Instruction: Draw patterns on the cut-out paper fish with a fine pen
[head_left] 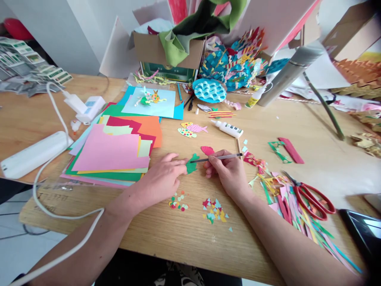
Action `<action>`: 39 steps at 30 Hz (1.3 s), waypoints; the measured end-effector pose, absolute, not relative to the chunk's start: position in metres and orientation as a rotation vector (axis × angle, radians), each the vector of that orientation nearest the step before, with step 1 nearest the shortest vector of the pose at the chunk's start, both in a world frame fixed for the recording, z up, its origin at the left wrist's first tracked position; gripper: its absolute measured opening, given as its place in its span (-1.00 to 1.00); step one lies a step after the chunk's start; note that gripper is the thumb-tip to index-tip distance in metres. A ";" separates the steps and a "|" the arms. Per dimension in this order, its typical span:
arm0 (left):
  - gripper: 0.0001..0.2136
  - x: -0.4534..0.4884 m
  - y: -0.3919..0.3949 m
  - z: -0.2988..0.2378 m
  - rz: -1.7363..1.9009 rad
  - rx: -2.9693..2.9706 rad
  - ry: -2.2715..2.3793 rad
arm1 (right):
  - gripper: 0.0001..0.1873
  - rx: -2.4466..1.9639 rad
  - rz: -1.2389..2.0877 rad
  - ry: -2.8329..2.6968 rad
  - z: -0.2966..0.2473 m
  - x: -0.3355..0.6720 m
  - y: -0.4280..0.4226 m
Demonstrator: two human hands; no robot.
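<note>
Beyond green cutout [193, 164], cardboard box [147, 51] holding cloth [175, 47].

The left grip [166, 176] partly hides the nine-o'clock edge of the green paper shape [193, 164]; the right grip [223, 167] covers part of the pen [230, 156]. The yellow-labelled bottle's print [254, 99], toward two o'clock, is too small to read. Picture edges cut off the black tablet [358, 227] at four o'clock and the white cable [65, 217] at eight.
</note>
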State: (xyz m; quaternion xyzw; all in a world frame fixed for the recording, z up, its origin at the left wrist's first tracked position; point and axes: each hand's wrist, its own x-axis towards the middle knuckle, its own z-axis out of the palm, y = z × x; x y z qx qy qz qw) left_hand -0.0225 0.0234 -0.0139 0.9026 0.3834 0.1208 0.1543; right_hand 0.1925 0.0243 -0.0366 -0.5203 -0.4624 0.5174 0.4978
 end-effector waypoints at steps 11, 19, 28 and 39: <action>-0.60 -0.022 0.023 -0.015 0.366 2.569 1.089 | -0.57 -1.252 1.251 -1.120 -0.039 0.194 0.025; -0.60 -0.023 0.023 -0.015 0.355 2.568 1.097 | -0.59 -1.261 1.251 -1.111 -0.037 0.193 0.025; -0.59 -0.022 0.023 -0.014 0.353 2.577 1.090 | -0.60 -1.247 1.238 -1.115 -0.036 0.191 0.025; -0.59 -0.022 0.023 -0.015 0.362 2.591 1.083 | -0.63 -1.267 1.243 -1.107 -0.038 0.193 0.025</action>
